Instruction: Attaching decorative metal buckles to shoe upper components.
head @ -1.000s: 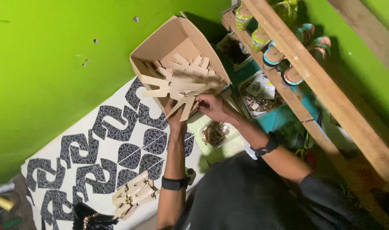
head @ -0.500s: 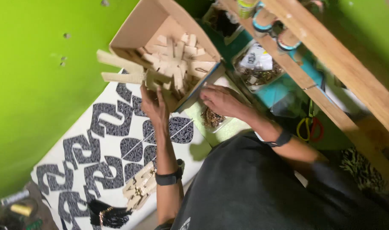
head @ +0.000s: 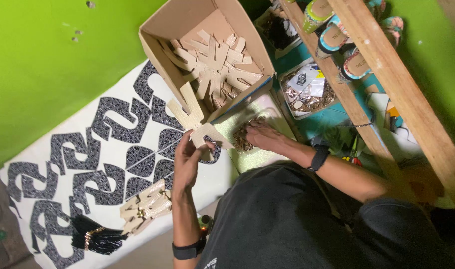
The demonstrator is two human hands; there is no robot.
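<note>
A person in a dark shirt works over a white sheet (head: 63, 124) laid beside a bright green wall (head: 43, 55), with an open cardboard box (head: 160, 30) as the centre of the scene. The left hand (head: 187, 159), just below the box's near corner, has its grip closed on a pale Y-shaped cut-out (head: 195, 122), which stands tilted up against the box's outer wall. The right hand (head: 262, 135), to the right of that corner, rests fingers-down on a small heap of brown bits (head: 242, 139); whether its grip is clenched on any of them cannot be told. Inside the box lies a loose pile of similar tan cut-outs (head: 220, 65). Left of the box, black patterned shapes (head: 113, 129) are spread across the sheet. Well below the box, near the sheet's lower edge, sit a stack of cream straps (head: 145, 206) and a black tassel (head: 95, 236). Right of the box, a tray of small fittings (head: 307, 92) lies near a slanting wooden beam (head: 387, 79), with colourful sandals (head: 337, 35) beside it. Both wrists wear dark bands.
</note>
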